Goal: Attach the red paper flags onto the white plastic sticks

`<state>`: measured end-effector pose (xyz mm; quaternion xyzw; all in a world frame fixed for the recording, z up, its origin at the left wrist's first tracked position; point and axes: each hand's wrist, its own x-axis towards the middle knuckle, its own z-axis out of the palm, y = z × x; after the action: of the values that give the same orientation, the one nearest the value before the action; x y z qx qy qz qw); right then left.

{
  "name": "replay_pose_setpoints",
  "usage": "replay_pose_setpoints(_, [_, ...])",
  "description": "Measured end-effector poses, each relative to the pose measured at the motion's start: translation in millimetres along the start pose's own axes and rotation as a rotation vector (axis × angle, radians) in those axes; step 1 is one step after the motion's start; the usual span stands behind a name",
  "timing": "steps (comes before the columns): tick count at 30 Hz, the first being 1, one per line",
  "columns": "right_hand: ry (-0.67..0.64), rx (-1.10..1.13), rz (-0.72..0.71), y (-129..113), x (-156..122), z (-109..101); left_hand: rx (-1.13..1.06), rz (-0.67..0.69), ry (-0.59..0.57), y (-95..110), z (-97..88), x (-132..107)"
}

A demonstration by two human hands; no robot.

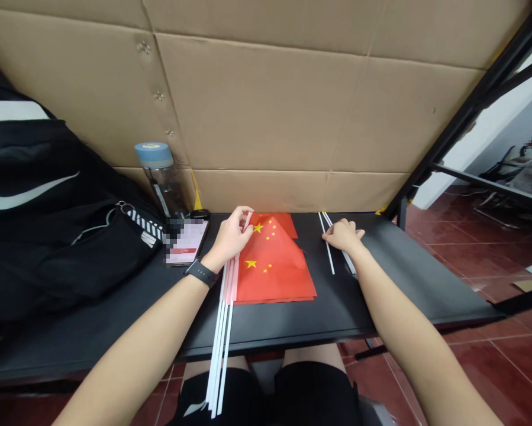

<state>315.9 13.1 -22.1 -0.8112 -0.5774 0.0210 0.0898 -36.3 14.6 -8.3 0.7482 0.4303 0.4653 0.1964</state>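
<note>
A small stack of red paper flags with yellow stars lies on the black tabletop in front of me. My left hand pinches the upper left corner of the top flag, lifting it slightly. Several white sticks run along the flags' pale left edges and stick out past the table's front edge. To the right, my right hand has its fingertips closed on a thin white stick. More white sticks lie beneath that hand, partly covered by it.
A phone and a clear bottle with a blue lid stand left of the flags, near a black bag. Cardboard walls off the back of the black table. A black metal frame rises at right.
</note>
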Motion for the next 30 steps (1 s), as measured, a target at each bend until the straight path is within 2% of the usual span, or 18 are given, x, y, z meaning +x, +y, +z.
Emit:
replay_pose_setpoints(6, [-0.048,-0.074,-0.088,-7,-4,-3,-0.004,0.031,0.027,9,1.2,-4])
replay_pose_setpoints(10, [0.114,-0.045,-0.171,-12,-12,1,0.004,0.033,0.023,11,2.3,-6])
replay_pose_setpoints(12, [0.2,0.102,-0.189,-14,-15,3,-0.003,0.042,-0.002,11,2.6,-7])
replay_pose_setpoints(15, [0.24,0.565,-0.279,-13,-15,3,-0.04,0.069,-0.043,12,2.8,-7])
replay_pose_setpoints(18, [0.198,1.126,-0.389,-14,-15,0,-0.06,0.087,-0.064,14,3.1,-8])
replay_pose_setpoints(20, [0.128,1.379,-0.394,-16,-17,-2,-0.057,0.089,-0.085,14,3.6,-9])
replay_pose_setpoints(22, [0.053,1.489,-0.397,-21,-22,-3,-0.047,0.088,-0.117,14,4.4,-9])
replay_pose_setpoints(27, [0.001,1.567,-0.398,-30,-35,-7,-0.045,0.116,-0.155,17,6.9,-12])
replay_pose_setpoints(30, [-0.102,1.636,-0.391,-32,-40,-11,-0.035,0.126,-0.165,20,7.6,-13])
